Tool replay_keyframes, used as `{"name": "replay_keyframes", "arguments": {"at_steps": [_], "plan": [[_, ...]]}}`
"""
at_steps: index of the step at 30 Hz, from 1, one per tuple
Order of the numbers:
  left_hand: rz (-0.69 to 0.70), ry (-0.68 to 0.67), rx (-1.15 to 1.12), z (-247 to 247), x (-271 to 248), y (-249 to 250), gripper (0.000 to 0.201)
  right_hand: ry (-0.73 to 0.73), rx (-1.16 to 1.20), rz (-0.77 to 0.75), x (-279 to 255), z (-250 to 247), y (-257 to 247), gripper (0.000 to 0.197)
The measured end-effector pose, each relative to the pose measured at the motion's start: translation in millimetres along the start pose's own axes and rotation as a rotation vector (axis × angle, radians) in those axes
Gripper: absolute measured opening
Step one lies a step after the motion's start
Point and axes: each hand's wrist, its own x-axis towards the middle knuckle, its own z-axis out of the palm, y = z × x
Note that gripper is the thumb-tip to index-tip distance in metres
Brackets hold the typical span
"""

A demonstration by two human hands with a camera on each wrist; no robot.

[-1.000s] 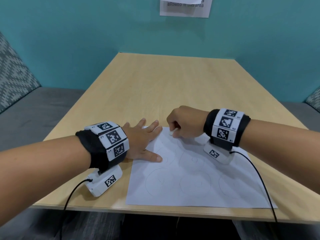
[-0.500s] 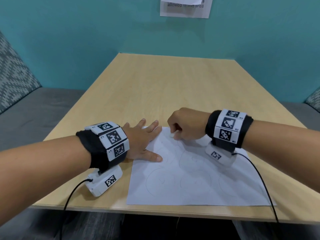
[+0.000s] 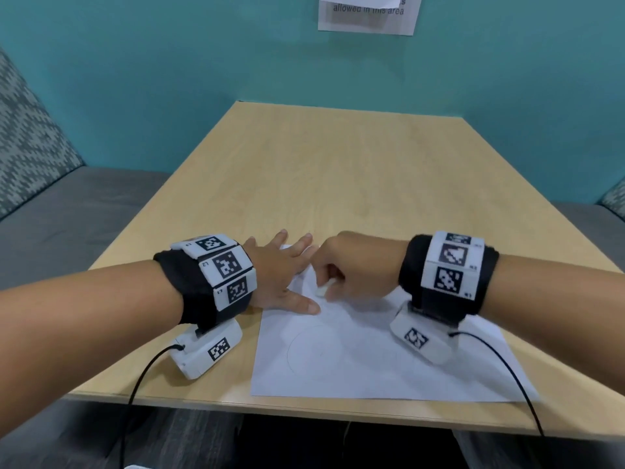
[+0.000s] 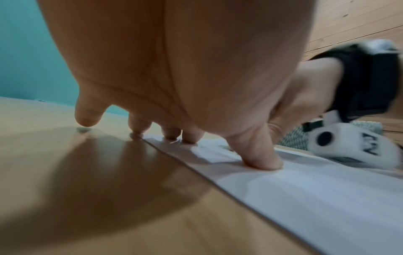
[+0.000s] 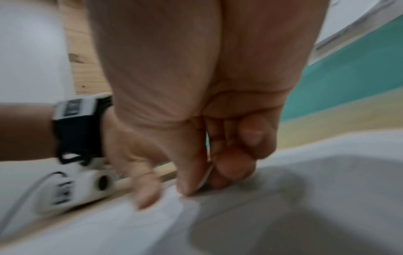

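So, the thing in hand is a small white eraser stub (image 3: pixel 324 288), short w/ a rounded end. It's pinched betw. the thumb and curled fingertips of my right hand (image 3: pixel 355 265). Its free end points down-left and meets the white paper sheet w/ faint pencil circles (image 3: pixel 372 360), near the sheet's far-left corner. The right-wrist view is blurred, so only a thin white sliver of it shows betw. thumb and forefinger, tip down at the paper.

My left hand (image 3: pixel 280 275) lies palm down w/ fingers spread on the sheet's left edge. The thumb presses the paper, approx. two fingertips sit on the sheet's far corner, and the rest are on bare wood just left of it. The eraser's end is just beside that thumb; can't tell if they touch.

The sheet is plain white and lies flat. It has several pale circles, clearest in its near-left part.

Under the sheet is a light wood-grain rectangular table (image 3: pixel 338 170), whose near edge runs just past the sheet's near edge. Beyond the sheet's far side is a plain teal wall (image 3: pixel 169 79) w/ a white printed notice (image 3: pixel 368 15), its text partly cut off. Left of the sheet, off the table, is a grey bench seat (image 3: pixel 77 214) w/ a grey-white zigzag-patterned cushion (image 3: pixel 30 140). Black wrist bands w/ square marker tags (image 3: pixel 443 265) are on both wrists, w/ white camera units (image 3: pixel 206 350) below and thin black cables (image 3: pixel 507 367) trailing toward me.
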Motion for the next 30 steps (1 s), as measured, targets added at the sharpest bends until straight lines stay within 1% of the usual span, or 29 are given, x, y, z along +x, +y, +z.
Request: {"name": "replay_keyframes", "arguments": {"at_steps": [2, 3, 4, 7, 8, 11, 13, 15, 19, 21, 22, 24, 25, 26, 27, 29, 30], "plan": [[-0.004, 0.009, -0.002, 0.9, 0.5, 0.8, 0.106, 0.079, -0.036, 0.089, 2.5, -10.3, 14.8, 0.003], [-0.005, 0.014, -0.005, 1.6, 0.4, 0.9, 0.106, 0.093, -0.042, 0.112, 3.0, -11.4, 19.6, 0.003], [-0.004, 0.017, -0.006, 2.2, 0.5, 0.6, 0.106, 0.084, -0.037, 0.105, 2.0, -9.2, 19.6, 0.004], [0.000, 0.027, -0.014, 2.8, 1.8, -1.2, 0.105, -0.003, 0.010, 0.006, -1.8, 3.3, 3.6, 0.006], [-0.001, 0.030, -0.008, 2.4, 2.3, -0.9, 0.104, 0.000, 0.021, 0.012, -1.6, 3.1, 3.7, 0.006], [-0.022, 0.040, 0.029, 2.5, 2.1, 2.6, 0.103, 0.054, 0.025, 0.105, 2.6, -5.7, 16.9, 0.010], [-0.030, 0.061, 0.036, 3.3, -0.8, 3.4, 0.102, 0.065, 0.019, 0.097, 3.7, -4.9, 19.6, 0.007], [-0.005, 0.076, 0.024, 5.7, -5.9, 1.6, 0.103, 0.072, 0.000, 0.069, 2.7, -1.7, 17.5, 0.005], [0.041, 0.006, -0.029, 11.1, -16.8, -4.1, 0.115, 0.108, -0.010, 0.101, -0.2, -6.3, 19.5, 0.003], [0.046, 0.021, -0.033, 13.1, -16.4, -3.7, 0.116, 0.080, 0.002, 0.074, -3.5, -3.1, 9.4, 0.004], [0.051, 0.032, -0.039, 12.8, -15.4, -2.9, 0.114, 0.043, 0.016, 0.029, -6.0, 1.8, -0.6, 0.005], [0.062, 0.043, -0.069, 12.2, -14.6, -1.9, 0.102, -0.035, 0.050, -0.074, -10.4, 12.1, -22.3, 0.006], [0.065, 0.044, -0.079, 12.0, -14.5, -1.9, 0.098, -0.048, 0.040, -0.097, -9.4, 13.5, -26.5, 0.005], [0.065, 0.043, -0.082, 12.3, -14.3, -2.4, 0.099, -0.037, 0.001, -0.080, -5.9, 10.3, -25.2, 0.005], [0.061, 0.041, -0.075, 12.5, -14.1, -2.3, 0.105, -0.005, -0.035, -0.031, -0.8, 4.5, -18.9, 0.005], [0.042, 0.030, -0.061, 13.4, -13.0, -1.0, 0.116, 0.060, -0.048, 0.059, 4.6, -5.5, -5.3, 0.004], [0.036, 0.031, -0.062, 12.9, -13.2, 0.1, 0.116, 0.069, -0.041, 0.066, 4.8, -5.1, -3.7, 0.005]]}}
